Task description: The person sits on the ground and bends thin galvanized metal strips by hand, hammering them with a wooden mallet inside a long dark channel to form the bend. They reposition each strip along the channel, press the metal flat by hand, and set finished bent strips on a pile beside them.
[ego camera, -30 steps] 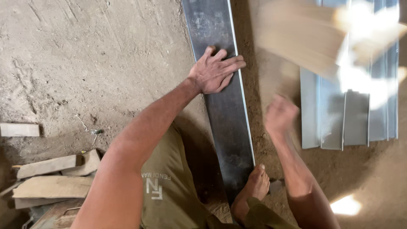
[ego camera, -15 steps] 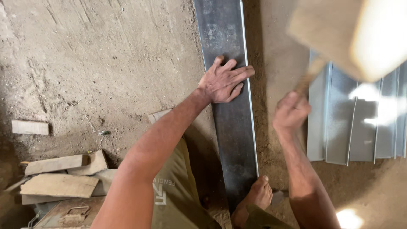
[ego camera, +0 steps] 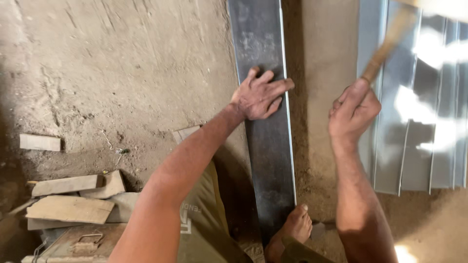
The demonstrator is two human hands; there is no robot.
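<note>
A long dark metal strip [ego camera: 268, 146] with a folded right edge lies on the dirt floor, running away from me. My left hand [ego camera: 261, 95] is pressed flat on it, fingers spread toward the right edge. My right hand [ego camera: 353, 112] is closed around the wooden handle of a mallet [ego camera: 390, 41], raised to the right of the strip; the mallet head is blurred at the top right corner. My bare foot [ego camera: 292, 231] rests on the near end of the strip.
A stack of folded light metal sheets [ego camera: 419, 122] lies on the right. Wooden offcuts [ego camera: 70, 197] and a small block [ego camera: 40, 142] lie at the left, with a box with a metal handle [ego camera: 78, 241] below them.
The mallet has swung up and to the right, its handle now more visible. My left hand stays flat on the strip. The view has shifted slightly.
</note>
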